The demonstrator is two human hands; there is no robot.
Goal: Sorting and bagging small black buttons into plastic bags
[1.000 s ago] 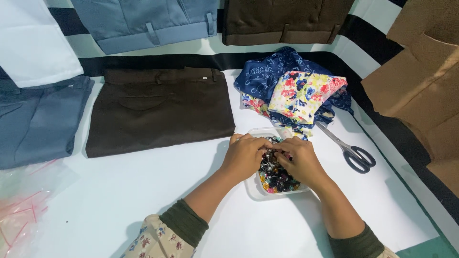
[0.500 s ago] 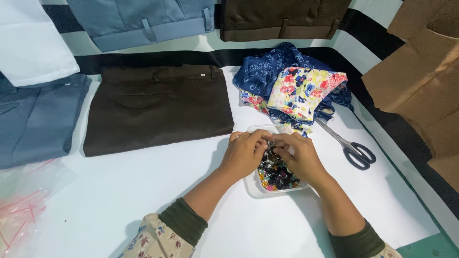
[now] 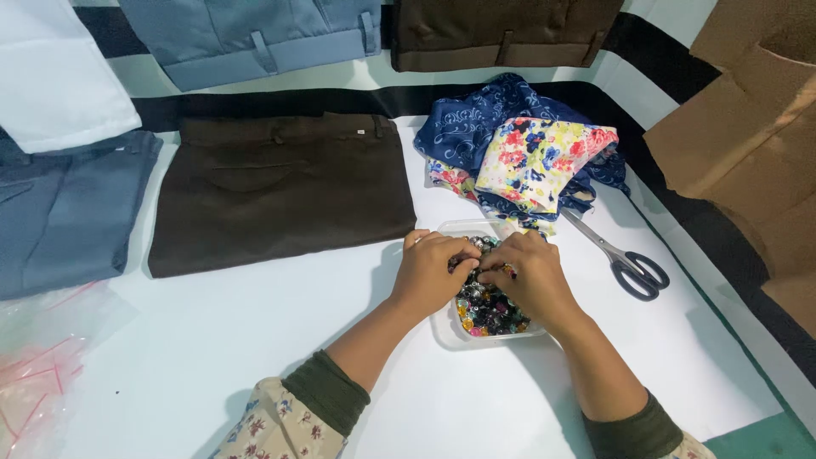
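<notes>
Beads (image 3: 489, 310), small and mixed in colour, fill a shallow clear plastic container (image 3: 446, 333) that rests on the white sheet (image 3: 255, 357), right of centre and close to the near edge. Both hands are set over the container. The left hand (image 3: 429, 274) is curled at the container's left rim, and the right hand (image 3: 531, 276) covers its right half; the fingertips (image 3: 486, 274) of the two hands are brought together above the beads. A pinch appears to be formed there, but what is held cannot be told, because any piece between the fingertips is too small and is hidden by the fingers themselves.

For this picking step, the container is best steadied with the heel of one hand so that it is not pushed across the smooth sheet. A single bead is best taken between thumb and forefinger, and the hands are kept low over the container so that a dropped bead falls back inside.

Scissors (image 3: 625, 259) with dark handles lie just right of the container, blades closed, and are kept clear of the wrists. Folded dark brown trousers (image 3: 280, 191) lie farther off to the left. A heap of floral and blue patterned cloth (image 3: 527, 157) lies just beyond the container. Crumpled clear plastic bags (image 3: 34, 374) rest at the near left.
</notes>
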